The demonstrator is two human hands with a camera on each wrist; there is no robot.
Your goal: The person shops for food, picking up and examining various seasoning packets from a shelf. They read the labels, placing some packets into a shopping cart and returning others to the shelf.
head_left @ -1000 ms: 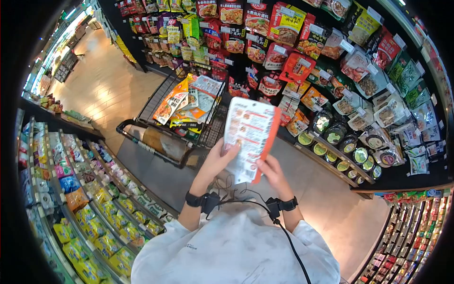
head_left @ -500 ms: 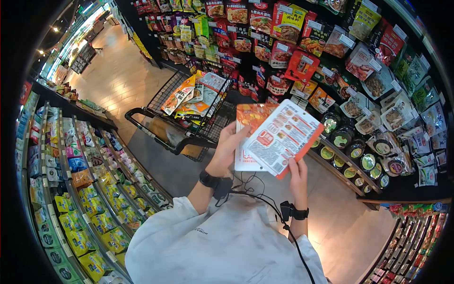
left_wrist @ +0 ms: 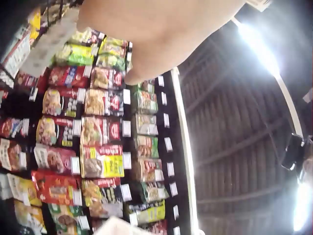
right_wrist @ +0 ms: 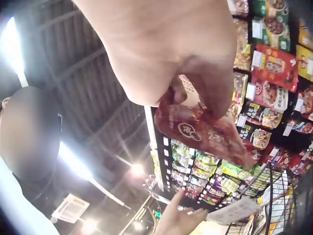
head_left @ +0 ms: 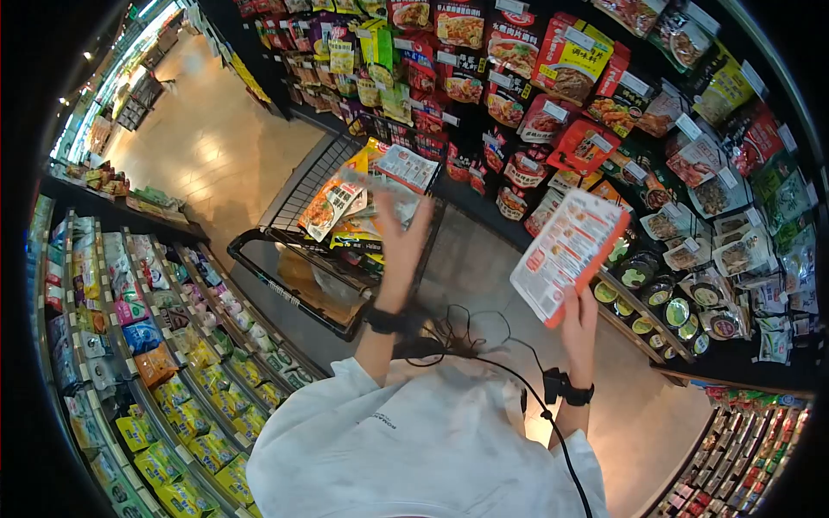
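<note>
Right hand (head_left: 579, 335) pinches orange-edged packet (head_left: 561, 255) near its lower edge, fingers closed on it, in front of rack (head_left: 734, 363). Likely light, bendy, slick; best gripped at the margin. Left hand (head_left: 401, 263) blurred near cart (head_left: 298, 300); can't tell its grip.

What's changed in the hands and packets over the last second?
The two packets, stacked then fanned apart, are now separated. Left hand moved forward to the cart with one packet; blur hides whether it's been let go. Right hand shifted right, holding the other packet. Unchanged: packets in the cart.
</note>
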